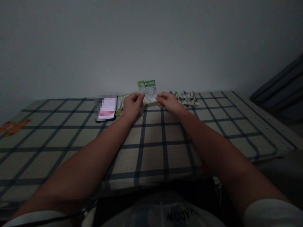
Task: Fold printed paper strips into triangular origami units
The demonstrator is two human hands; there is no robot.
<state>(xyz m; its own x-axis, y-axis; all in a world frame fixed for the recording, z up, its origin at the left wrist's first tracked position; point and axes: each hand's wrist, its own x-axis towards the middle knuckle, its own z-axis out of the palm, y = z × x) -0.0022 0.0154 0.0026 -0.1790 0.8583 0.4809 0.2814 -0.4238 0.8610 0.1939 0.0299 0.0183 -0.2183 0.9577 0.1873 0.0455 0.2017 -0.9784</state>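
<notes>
- Checked cloth (165, 151) with dark grid lines covers the flat surface that carries everything; its far edge runs along a plain pale wall (151, 37).
- An orange printed patch (13, 126) sits on the cloth at the left edge, well apart from the hands.
- A dark-edged flat item (106, 108), its face blurred out in pale pink, lies close to the far edge, just left of the left hand.
- A yellow-green packet (120, 104) lies between that flat item and the left hand, partly hidden by the hand.
- The left hand (132, 105) is raised slightly over the cloth near the middle of the far edge; thumb and fingers are pinched on the left side of a small card.
- The green and white card (148, 91) is held upright between both hands, above the cloth near the far edge, its printed face turned toward the camera; the print is too small to read.
- The right hand (169, 102) pinches the lower right side of the card with thumb and fingertips, the other fingers curled in.
- A heap of small folded paper pieces (187, 97), green and white, lies on the cloth at the far edge, just right of the right hand and apart from it.
- A dark slanted object (279, 91) stands beyond the right edge; too dim to identify.
</notes>
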